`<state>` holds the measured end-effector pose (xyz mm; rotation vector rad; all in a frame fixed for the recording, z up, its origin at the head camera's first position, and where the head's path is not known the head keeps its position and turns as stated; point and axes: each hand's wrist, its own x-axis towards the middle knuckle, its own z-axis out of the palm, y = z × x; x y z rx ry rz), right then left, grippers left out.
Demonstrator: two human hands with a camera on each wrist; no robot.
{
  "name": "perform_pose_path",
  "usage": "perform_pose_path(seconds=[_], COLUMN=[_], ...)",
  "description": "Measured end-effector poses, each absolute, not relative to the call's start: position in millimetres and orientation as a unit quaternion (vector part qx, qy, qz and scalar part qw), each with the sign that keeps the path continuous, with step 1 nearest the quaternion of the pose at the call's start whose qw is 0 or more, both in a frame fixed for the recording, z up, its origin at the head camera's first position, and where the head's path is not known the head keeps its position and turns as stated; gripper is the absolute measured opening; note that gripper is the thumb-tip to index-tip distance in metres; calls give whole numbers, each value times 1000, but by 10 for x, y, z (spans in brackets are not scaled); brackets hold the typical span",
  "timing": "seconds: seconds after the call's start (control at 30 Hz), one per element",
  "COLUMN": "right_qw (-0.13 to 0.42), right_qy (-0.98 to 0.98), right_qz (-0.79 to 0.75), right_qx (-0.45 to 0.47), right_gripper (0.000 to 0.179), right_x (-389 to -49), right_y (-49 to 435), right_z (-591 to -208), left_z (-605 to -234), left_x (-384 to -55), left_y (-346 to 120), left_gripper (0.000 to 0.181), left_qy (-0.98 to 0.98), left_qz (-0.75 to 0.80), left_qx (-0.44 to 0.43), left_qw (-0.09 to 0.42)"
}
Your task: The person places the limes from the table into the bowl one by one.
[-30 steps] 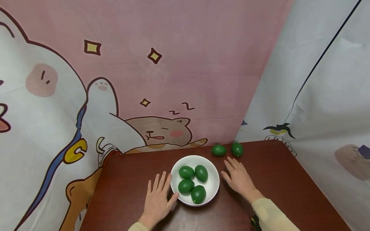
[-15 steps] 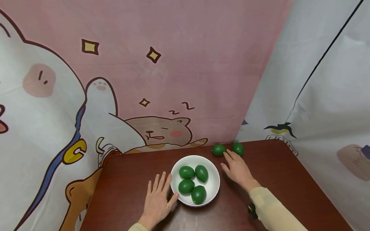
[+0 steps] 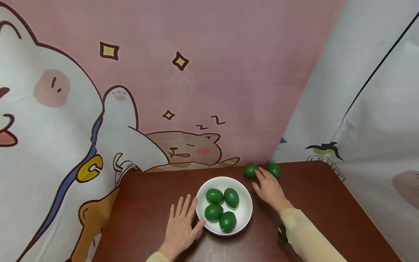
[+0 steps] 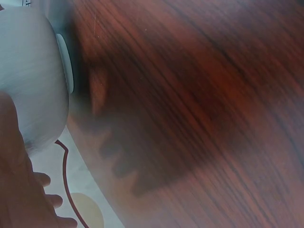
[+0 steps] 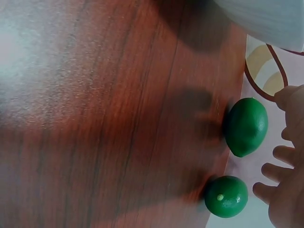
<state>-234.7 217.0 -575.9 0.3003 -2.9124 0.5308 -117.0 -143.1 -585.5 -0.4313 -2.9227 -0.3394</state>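
Observation:
A white bowl [image 3: 246,213] with several green limes [image 3: 214,195] in it stands on the table. Beside its left rim is my left hand [image 3: 180,230], fingers straight and spread, thumb tip right at the rim. My right hand [image 3: 271,190] reaches toward the table's back edge with fingers extended, overlapping a lime [image 3: 250,171] in the head view. Another lime [image 3: 274,170] lies just right of those fingertips. In the right wrist view both loose limes, one lime [image 5: 246,127] and a second lime [image 5: 226,196], show near the right fingers [image 5: 278,173], which hold nothing.
The dark red-brown wooden table [image 3: 147,203] ends at a cloth backdrop [image 3: 242,91] printed with cartoon animals. The two loose limes sit close to that back edge. White cloth [image 3: 386,120] hangs along the right side.
My right hand has moved forward and slightly left, up to the loose limes. The left hand stays beside the bowl. The head view has shifted slightly.

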Motion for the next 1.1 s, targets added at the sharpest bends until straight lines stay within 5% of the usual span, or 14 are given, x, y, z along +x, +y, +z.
perform_pose_path(seconds=[1.1], right_qw=[39], right_qy=[-975], right_qz=[207], right_qx=[78], right_gripper=[70], right_x=[-2798], right_y=[2121], right_z=[-5894], left_z=[-5877], left_x=[-1201], left_y=[-1442], left_gripper=[79], left_qy=[-977], left_qz=[-128], left_qx=[-148], left_qw=[88])
